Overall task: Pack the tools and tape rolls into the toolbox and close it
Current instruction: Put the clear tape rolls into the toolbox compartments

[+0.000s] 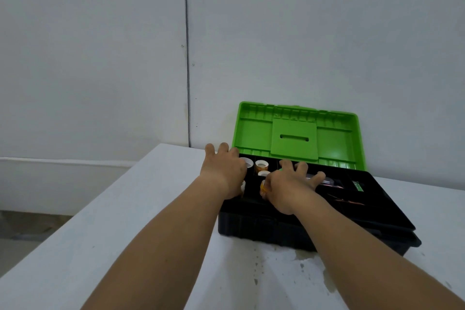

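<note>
A black toolbox (284,231) stands on the white table with its green lid (297,133) upright against the wall. Its black tray holds white and orange tape rolls (261,165) on the left and tools (344,200) on the right. My left hand (222,168) lies over the tray's back left corner, fingers spread, reaching toward the lid's lower left edge. My right hand (289,185) hovers over the middle of the tray with fingers apart; an orange tape roll (263,187) shows at its thumb side, and whether it is gripped is unclear.
The white table (151,221) ends at a left edge with floor below. A grey wall rises right behind the lid. Dark stains mark the table in front of the toolbox.
</note>
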